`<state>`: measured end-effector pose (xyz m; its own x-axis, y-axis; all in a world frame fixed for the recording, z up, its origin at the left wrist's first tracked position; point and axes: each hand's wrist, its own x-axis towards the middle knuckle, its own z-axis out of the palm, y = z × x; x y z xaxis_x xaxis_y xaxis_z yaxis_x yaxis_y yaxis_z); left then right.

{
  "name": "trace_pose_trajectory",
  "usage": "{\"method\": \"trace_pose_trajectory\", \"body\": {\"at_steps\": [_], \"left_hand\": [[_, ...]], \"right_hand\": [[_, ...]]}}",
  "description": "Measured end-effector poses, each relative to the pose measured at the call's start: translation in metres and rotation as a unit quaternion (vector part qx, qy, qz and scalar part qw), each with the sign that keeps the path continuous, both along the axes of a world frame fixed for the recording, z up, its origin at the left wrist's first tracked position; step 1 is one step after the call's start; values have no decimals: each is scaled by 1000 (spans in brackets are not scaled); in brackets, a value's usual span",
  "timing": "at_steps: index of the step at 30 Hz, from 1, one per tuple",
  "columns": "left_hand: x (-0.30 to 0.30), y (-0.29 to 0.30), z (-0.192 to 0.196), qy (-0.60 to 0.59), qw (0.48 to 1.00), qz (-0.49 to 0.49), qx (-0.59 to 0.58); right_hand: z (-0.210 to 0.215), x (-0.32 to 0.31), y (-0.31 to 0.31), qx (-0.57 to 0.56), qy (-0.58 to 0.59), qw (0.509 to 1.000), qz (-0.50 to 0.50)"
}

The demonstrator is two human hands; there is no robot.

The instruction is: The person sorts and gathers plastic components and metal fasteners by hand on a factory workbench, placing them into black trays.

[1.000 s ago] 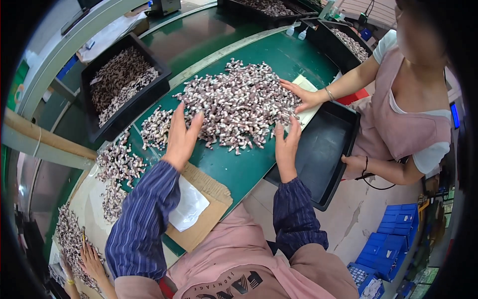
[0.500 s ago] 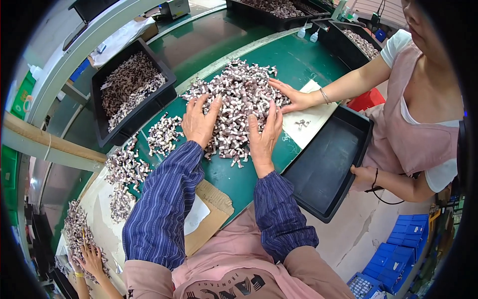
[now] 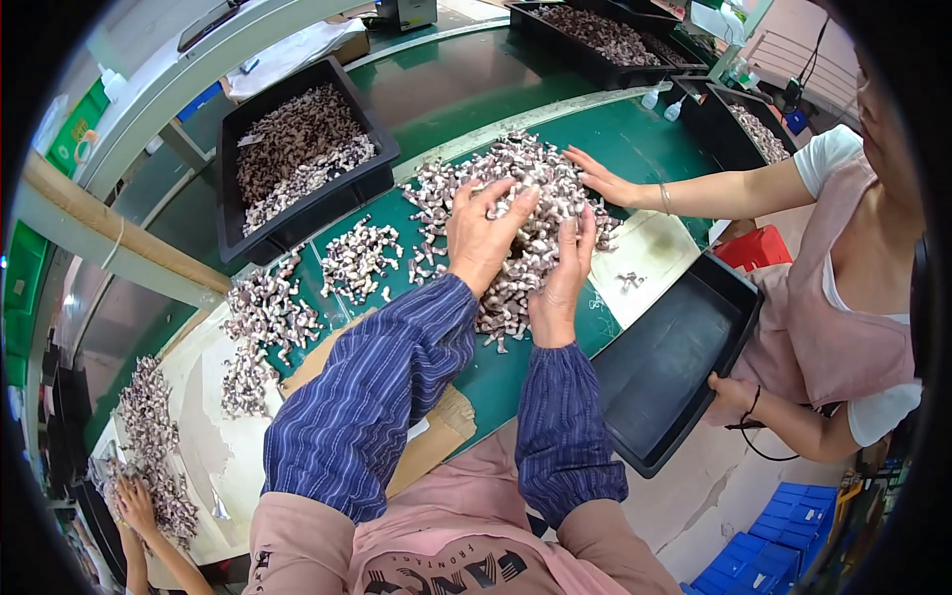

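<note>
Left hand (image 3: 483, 233) moved off the left edge of the parts pile (image 3: 550, 188), now on top of it, fingers curled over parts. Right hand (image 3: 562, 293) shifted inward from the right edge; gap between hands much smaller. Pile narrower, right side pulled off the pale board (image 3: 650, 243), exposing a few loose parts (image 3: 629, 282). Plastic sheet (image 3: 417, 429) now mostly behind left sleeve (image 3: 382, 387). Far-left co-worker's hands (image 3: 137, 508) now close together.

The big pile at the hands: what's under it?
Green tabletop shows along the near edge of the pile, between the left hand and right hand. What lies directly beneath is covered and cannot be seen.
</note>
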<state>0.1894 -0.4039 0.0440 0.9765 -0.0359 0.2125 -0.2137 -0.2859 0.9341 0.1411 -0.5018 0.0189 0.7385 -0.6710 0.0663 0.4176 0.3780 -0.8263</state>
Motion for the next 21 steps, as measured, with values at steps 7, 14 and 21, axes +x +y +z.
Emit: {"method": "trace_pose_trajectory", "body": {"at_steps": [7, 14, 21], "left_hand": [[9, 0, -9, -29, 998, 47, 27], [-21, -15, 30, -58, 997, 43, 25], [-14, -7, 56, -228, 967, 100, -46]], "right_hand": [[0, 10, 3, -81, -11, 996, 31], [14, 6, 4, -5, -59, 998, 20], [26, 34, -4, -136, -95, 986, -32]]}}
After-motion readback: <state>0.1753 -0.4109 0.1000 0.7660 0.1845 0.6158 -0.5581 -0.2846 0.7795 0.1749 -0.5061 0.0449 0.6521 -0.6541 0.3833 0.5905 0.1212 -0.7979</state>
